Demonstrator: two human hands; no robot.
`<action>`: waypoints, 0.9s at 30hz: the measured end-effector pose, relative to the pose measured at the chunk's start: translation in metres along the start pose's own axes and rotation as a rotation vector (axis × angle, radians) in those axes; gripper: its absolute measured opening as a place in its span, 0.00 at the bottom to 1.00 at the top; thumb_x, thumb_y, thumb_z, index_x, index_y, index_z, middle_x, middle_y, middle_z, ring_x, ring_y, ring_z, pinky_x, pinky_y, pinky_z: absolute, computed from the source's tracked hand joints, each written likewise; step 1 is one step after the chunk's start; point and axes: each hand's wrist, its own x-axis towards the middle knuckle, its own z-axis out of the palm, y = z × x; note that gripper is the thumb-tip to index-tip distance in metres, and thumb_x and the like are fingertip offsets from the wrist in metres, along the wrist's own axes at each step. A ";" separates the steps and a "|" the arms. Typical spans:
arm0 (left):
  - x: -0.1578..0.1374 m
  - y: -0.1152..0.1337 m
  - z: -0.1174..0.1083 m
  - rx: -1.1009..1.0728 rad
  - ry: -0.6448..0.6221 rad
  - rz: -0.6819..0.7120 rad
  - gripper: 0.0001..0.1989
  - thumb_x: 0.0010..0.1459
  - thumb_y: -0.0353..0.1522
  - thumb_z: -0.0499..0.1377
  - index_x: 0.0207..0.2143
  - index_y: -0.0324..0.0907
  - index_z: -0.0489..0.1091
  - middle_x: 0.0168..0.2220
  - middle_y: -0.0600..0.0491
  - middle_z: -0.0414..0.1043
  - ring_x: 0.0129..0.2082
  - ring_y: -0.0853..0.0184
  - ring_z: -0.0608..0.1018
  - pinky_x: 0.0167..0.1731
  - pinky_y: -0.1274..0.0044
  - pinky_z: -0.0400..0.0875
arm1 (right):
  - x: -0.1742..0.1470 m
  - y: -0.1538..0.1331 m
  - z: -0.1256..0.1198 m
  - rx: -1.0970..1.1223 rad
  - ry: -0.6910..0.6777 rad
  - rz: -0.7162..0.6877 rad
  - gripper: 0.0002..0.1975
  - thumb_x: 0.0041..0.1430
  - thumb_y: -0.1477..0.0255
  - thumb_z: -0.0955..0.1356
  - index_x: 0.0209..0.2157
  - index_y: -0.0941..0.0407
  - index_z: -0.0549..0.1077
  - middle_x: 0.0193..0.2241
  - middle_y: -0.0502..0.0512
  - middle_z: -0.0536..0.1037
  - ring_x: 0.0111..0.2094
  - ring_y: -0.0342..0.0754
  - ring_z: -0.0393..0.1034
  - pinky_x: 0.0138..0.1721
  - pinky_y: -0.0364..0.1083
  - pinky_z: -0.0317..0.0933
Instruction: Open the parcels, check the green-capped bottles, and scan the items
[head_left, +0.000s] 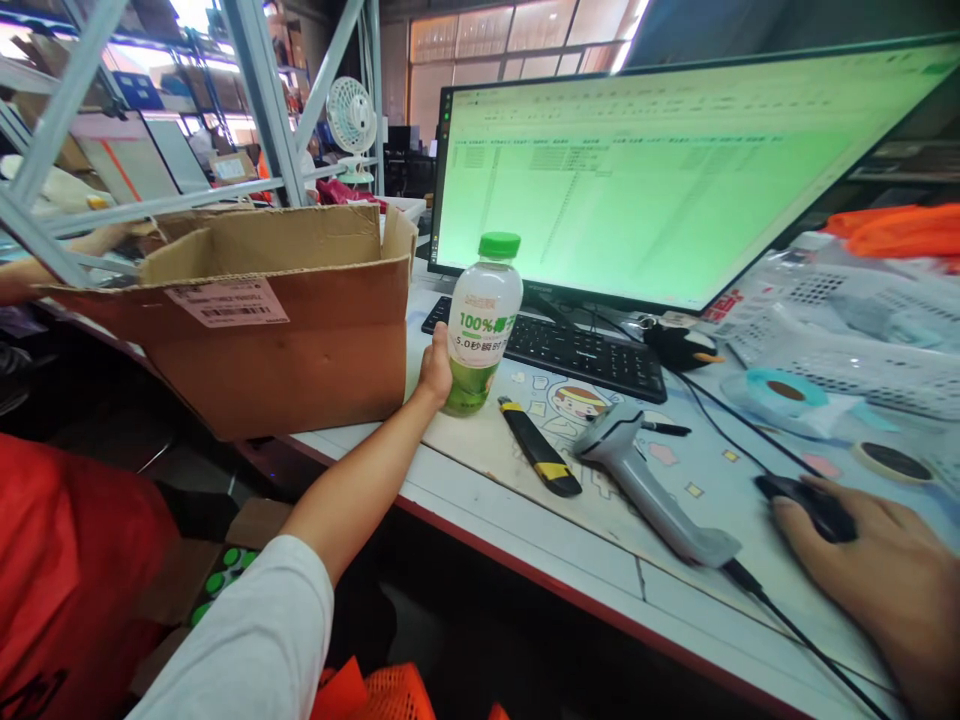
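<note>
A clear plastic bottle (pixel 484 335) with a green cap stands upright on the desk mat. My left hand (pixel 436 372) is wrapped around its left side; most of the fingers are hidden behind the bottle. On the right, my right hand (pixel 874 565) rests over a black computer mouse (pixel 810 505), slightly blurred. Between the hands lie a black and yellow utility knife (pixel 541 447) and a grey barcode scanner (pixel 652 485) with its cable trailing right. A dark pen (pixel 666 428) sits just behind the scanner.
A brown cardboard box (pixel 300 350) overhangs the desk at left. Behind the bottle are a black keyboard (pixel 585 355) and a large lit monitor (pixel 600 180). Tape rolls (pixel 784 390) and a white basket (pixel 847 340) lie at right. Green-capped bottles (pixel 217 580) are below the desk.
</note>
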 end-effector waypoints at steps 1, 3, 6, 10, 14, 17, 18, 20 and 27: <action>-0.002 -0.001 -0.001 0.071 0.042 0.063 0.34 0.65 0.61 0.50 0.43 0.42 0.79 0.40 0.45 0.84 0.56 0.52 0.80 0.59 0.64 0.72 | 0.000 0.000 0.000 0.004 0.003 -0.004 0.40 0.49 0.45 0.59 0.54 0.55 0.74 0.58 0.70 0.75 0.61 0.73 0.69 0.63 0.65 0.64; -0.006 -0.003 -0.001 0.218 0.093 0.170 0.33 0.66 0.59 0.50 0.37 0.42 0.79 0.39 0.44 0.84 0.55 0.51 0.80 0.60 0.64 0.70 | 0.001 0.001 0.001 0.013 0.014 -0.008 0.39 0.49 0.45 0.60 0.55 0.55 0.74 0.57 0.69 0.76 0.60 0.73 0.69 0.63 0.66 0.65; -0.013 -0.002 0.001 0.324 0.116 0.207 0.32 0.67 0.57 0.48 0.31 0.43 0.78 0.37 0.45 0.83 0.55 0.50 0.79 0.60 0.64 0.69 | 0.002 0.005 0.004 0.007 0.032 -0.024 0.38 0.50 0.45 0.60 0.54 0.54 0.75 0.58 0.69 0.76 0.60 0.73 0.70 0.62 0.67 0.65; -0.017 0.002 0.004 0.351 0.179 0.209 0.29 0.65 0.57 0.52 0.26 0.46 0.74 0.38 0.44 0.82 0.55 0.48 0.78 0.59 0.64 0.66 | 0.001 0.006 0.007 -0.009 0.043 -0.075 0.39 0.53 0.45 0.58 0.55 0.57 0.74 0.57 0.71 0.75 0.61 0.72 0.69 0.62 0.67 0.65; -0.019 0.007 0.003 0.396 0.164 0.227 0.26 0.64 0.56 0.55 0.27 0.47 0.75 0.38 0.44 0.81 0.55 0.47 0.77 0.59 0.64 0.65 | -0.003 0.003 0.005 -0.003 0.076 -0.088 0.36 0.55 0.47 0.59 0.56 0.56 0.74 0.57 0.70 0.75 0.60 0.70 0.70 0.61 0.66 0.65; -0.021 0.010 0.001 0.358 0.120 0.242 0.24 0.62 0.56 0.60 0.27 0.47 0.74 0.36 0.46 0.79 0.54 0.48 0.76 0.57 0.66 0.66 | -0.003 0.002 0.005 -0.018 0.049 -0.086 0.38 0.54 0.48 0.58 0.57 0.58 0.73 0.57 0.71 0.75 0.61 0.70 0.69 0.62 0.66 0.65; -0.022 0.011 0.000 0.347 0.103 0.242 0.23 0.61 0.56 0.61 0.27 0.47 0.73 0.35 0.47 0.78 0.53 0.49 0.76 0.56 0.67 0.66 | -0.003 0.003 0.006 -0.021 0.046 -0.087 0.39 0.54 0.47 0.58 0.57 0.59 0.73 0.57 0.72 0.75 0.61 0.70 0.68 0.62 0.65 0.64; -0.022 0.011 -0.001 0.353 0.069 0.244 0.23 0.60 0.56 0.62 0.28 0.47 0.72 0.34 0.49 0.76 0.52 0.50 0.76 0.56 0.67 0.65 | -0.001 0.004 0.006 -0.017 0.054 -0.096 0.40 0.54 0.47 0.58 0.56 0.60 0.73 0.56 0.72 0.76 0.62 0.70 0.68 0.63 0.65 0.64; -0.018 0.008 -0.004 0.364 0.016 0.263 0.25 0.60 0.59 0.60 0.35 0.47 0.73 0.34 0.51 0.75 0.46 0.53 0.76 0.55 0.67 0.66 | -0.002 -0.002 -0.003 -0.011 -0.010 -0.085 0.43 0.54 0.47 0.58 0.59 0.65 0.72 0.58 0.76 0.74 0.62 0.72 0.67 0.65 0.65 0.62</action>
